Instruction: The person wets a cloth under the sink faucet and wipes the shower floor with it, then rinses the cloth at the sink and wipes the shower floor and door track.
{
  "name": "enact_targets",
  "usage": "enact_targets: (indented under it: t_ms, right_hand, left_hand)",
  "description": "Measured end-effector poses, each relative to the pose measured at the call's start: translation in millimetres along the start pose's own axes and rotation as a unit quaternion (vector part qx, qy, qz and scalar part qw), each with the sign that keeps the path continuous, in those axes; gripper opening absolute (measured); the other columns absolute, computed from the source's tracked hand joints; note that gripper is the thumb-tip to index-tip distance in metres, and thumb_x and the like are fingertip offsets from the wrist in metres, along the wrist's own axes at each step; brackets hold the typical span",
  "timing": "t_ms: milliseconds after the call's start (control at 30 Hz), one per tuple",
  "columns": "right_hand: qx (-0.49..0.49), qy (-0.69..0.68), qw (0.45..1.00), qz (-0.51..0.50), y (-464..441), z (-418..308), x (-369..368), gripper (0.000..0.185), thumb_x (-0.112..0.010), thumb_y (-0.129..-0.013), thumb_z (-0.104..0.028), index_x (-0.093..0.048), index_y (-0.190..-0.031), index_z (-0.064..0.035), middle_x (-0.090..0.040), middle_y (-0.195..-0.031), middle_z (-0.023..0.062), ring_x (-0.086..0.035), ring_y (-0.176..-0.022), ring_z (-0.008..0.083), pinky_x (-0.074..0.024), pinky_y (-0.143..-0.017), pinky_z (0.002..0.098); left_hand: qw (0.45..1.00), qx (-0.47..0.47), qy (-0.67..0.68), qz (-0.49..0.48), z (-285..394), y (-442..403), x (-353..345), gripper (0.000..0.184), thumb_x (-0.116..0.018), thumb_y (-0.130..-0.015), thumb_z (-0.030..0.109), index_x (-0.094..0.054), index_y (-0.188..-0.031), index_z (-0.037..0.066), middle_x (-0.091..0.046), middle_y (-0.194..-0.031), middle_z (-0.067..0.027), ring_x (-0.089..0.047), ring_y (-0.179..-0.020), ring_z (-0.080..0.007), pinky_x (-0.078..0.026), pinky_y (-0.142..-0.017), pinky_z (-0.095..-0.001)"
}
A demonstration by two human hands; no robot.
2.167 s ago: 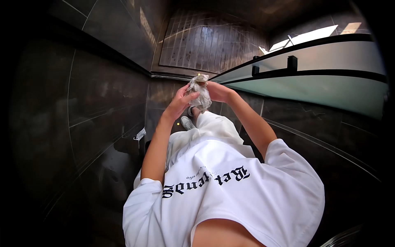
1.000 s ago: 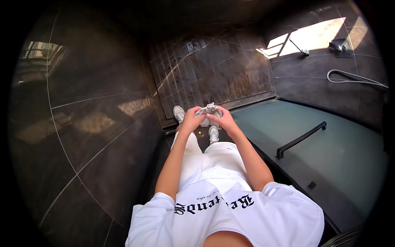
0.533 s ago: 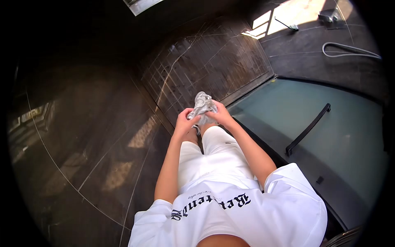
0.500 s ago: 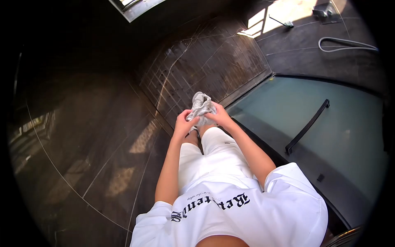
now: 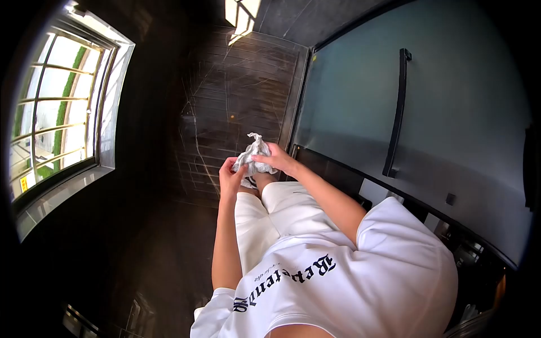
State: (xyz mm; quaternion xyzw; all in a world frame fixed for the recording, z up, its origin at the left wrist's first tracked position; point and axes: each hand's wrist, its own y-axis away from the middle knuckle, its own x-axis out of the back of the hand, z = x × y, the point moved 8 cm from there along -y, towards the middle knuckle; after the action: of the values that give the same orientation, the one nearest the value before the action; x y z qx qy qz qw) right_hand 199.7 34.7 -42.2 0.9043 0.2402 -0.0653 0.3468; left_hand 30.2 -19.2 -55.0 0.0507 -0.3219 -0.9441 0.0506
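Note:
A crumpled white cloth [image 5: 255,153] is bunched between my two hands, in front of my shins. My left hand [image 5: 229,176] grips its left side, with thumb and fingers closed on the fabric. On the other side, my right hand [image 5: 277,159] holds the cloth with the thumb laid over it. A loose corner of it sticks up above my fingers. Part of a shoe [image 5: 248,182] shows just below the cloth, and the rest of my feet is hidden.
A frosted glass door [image 5: 349,96] with a long black handle [image 5: 401,112] stands on the right. At the left is a barred window [image 5: 62,107] with a pale sill. Dark, pale-veined tiles [image 5: 225,84] lie ahead of me.
My view has turned, so the window now shows at the left and the door sits higher. The cloth has been shifted and rebunched in my hands, with a corner now pointing up.

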Motion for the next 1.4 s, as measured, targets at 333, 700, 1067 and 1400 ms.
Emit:
enact_targets:
  t_ms: [333, 700, 1067, 1400]
  right_hand:
    - [0.028, -0.108, 0.971, 0.211, 2.9, 39.3, 83.0, 0.054, -0.083, -0.088, -0.016, -0.058, -0.134, -0.0016, -0.067, -0.123, 0.0052, -0.062, -0.114, 0.0128, -0.0507, -0.100, 0.0317]
    - [0.087, -0.316, 0.876, 0.355, -7.6, 75.2, 58.9, 0.048, -0.076, -0.087, -0.001, -0.063, -0.133, -0.0019, -0.069, -0.119, 0.0047, -0.063, -0.108, 0.0130, -0.0519, -0.095, 0.0301]
    - [0.104, -0.304, 0.814, 0.485, 13.6, 214.3, 34.2, 0.050, -0.075, -0.083, 0.004, -0.059, -0.130, -0.0002, -0.067, -0.117, 0.0052, -0.064, -0.106, 0.0129, -0.0542, -0.092, 0.0301]
    - [0.019, -0.403, 0.703, 0.586, 39.2, 430.6, 16.0, 0.052, -0.073, -0.081, 0.002, -0.062, -0.131, -0.0015, -0.070, -0.117, 0.0070, -0.068, -0.107, 0.0189, -0.0550, -0.092, 0.0337]
  left_hand:
    - [0.972, 0.044, -0.150, -0.175, -4.5, -102.4, -60.4, 0.027, -0.078, -0.089, 0.005, -0.068, -0.113, 0.000, -0.071, -0.093, -0.0020, -0.063, -0.079, -0.0081, -0.052, -0.069, -0.0245]
    - [0.875, 0.015, -0.317, -0.366, 5.3, -160.4, -96.5, 0.032, -0.078, -0.083, 0.002, -0.067, -0.113, -0.001, -0.073, -0.101, -0.0059, -0.068, -0.091, -0.0128, -0.055, -0.080, -0.0283]
    - [0.783, 0.069, -0.374, -0.493, -77.1, -150.7, -102.8, 0.062, -0.088, -0.080, 0.011, -0.059, -0.134, 0.006, -0.070, -0.115, -0.0100, -0.066, -0.108, -0.0195, -0.055, -0.092, -0.0359]
    - [0.680, -0.093, -0.547, -0.479, -228.7, -198.0, -34.6, 0.067, -0.088, -0.071, 0.017, -0.056, -0.129, 0.009, -0.066, -0.121, -0.0198, -0.064, -0.116, -0.0391, -0.053, -0.098, -0.0476]
